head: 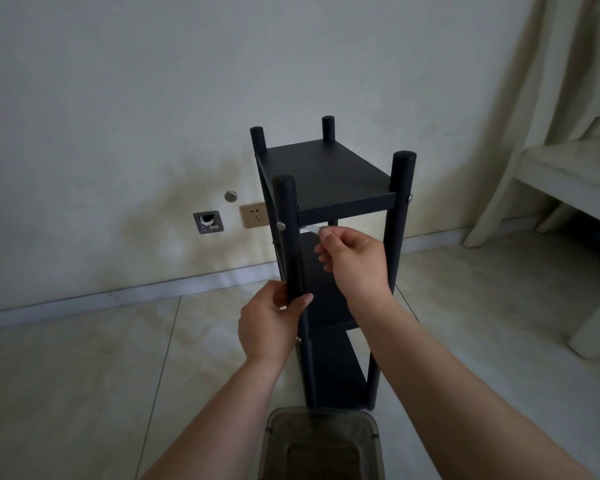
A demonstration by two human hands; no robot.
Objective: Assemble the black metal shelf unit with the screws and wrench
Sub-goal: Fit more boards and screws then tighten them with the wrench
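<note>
**Tightening under the top shelf: where it could slip**

Low on the wall at the left sit an open wall box (pixel 208 221), a round metal cap (pixel 230 196) and a gold-coloured socket (pixel 254 215), all just behind the black metal shelf unit (pixel 326 178), which stands upright on the tiled floor (pixel 84 375) near the skirting.

The left hand (pixel 269 327) grips the unit's near-left post (pixel 290 237), fingers and thumb curled round it below a silver screw head (pixel 280 225) showing on that post's outer face. To its right, the right hand (pixel 354 261) pinches a small pale wrench (pixel 310 229) between thumb and fingers, its tip reaching under the front edge of the top shelf, right by the post. Whether the tip is seated on a fastener cannot be told. Another screw head (pixel 409 198) shows on the near-right post.

Judged from here, the main risk is the wrench slipping off: the grip is a light pinch and the joint sits hidden in shadow beneath the shelf. A hard turn could also twist the tall, narrow unit if the left hand loosens. A translucent bin (pixel 321 445) stands at the unit's foot; a pale chair (pixel 568 188) is well apart at the right.
</note>
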